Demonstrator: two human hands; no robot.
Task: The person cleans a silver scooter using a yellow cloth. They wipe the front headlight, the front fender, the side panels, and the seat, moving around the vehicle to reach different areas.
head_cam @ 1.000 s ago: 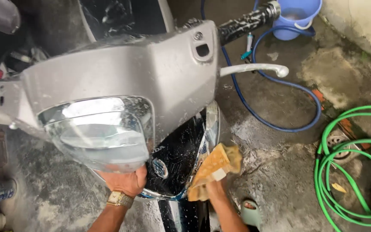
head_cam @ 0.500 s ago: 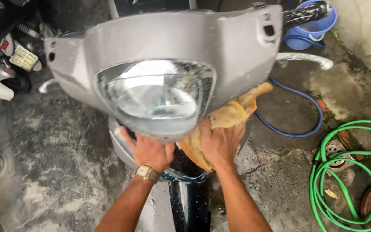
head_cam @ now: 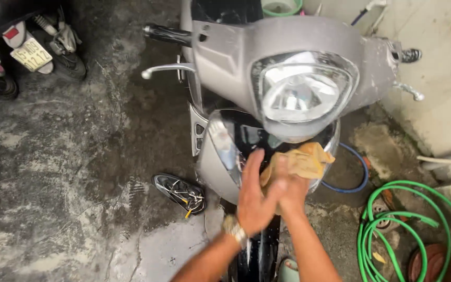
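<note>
Noted at the front of a grey plastic scooter (head_cam: pixel 236 52) standing on the wet, mottled concrete floor (head_cam: pixel 69 172). Found a crumpled tan cloth (head_cam: pixel 304 159) pressed against the glossy black front panel (head_cam: pixel 246 136), directly below the round clear headlight (head_cam: pixel 301 94). Right hand (head_cam: pixel 291 190) clenched around the cloth's lower bunch. Left hand (head_cam: pixel 254 196), wearing a metal wristwatch (head_cam: pixel 234 230), laid against the right with fingers extended, not gripping; contact with the cloth could not be confirmed.

Cloth judged soft, limp and probably damp: light, easily wadded, best gripped by its bunched middle. Panel judged hard, smooth, wet and likely slippery, offering no handhold.

Also recorded: a coiled green rubber hose (head_cam: pixel 418 230) toward the floor's right edge, a thin blue hose (head_cam: pixel 358 169) behind the front panel, a dark sandal (head_cam: pixel 181 193) left of the scooter, and a second parked scooter (head_cam: pixel 22 47) at the floor's upper left corner.
</note>
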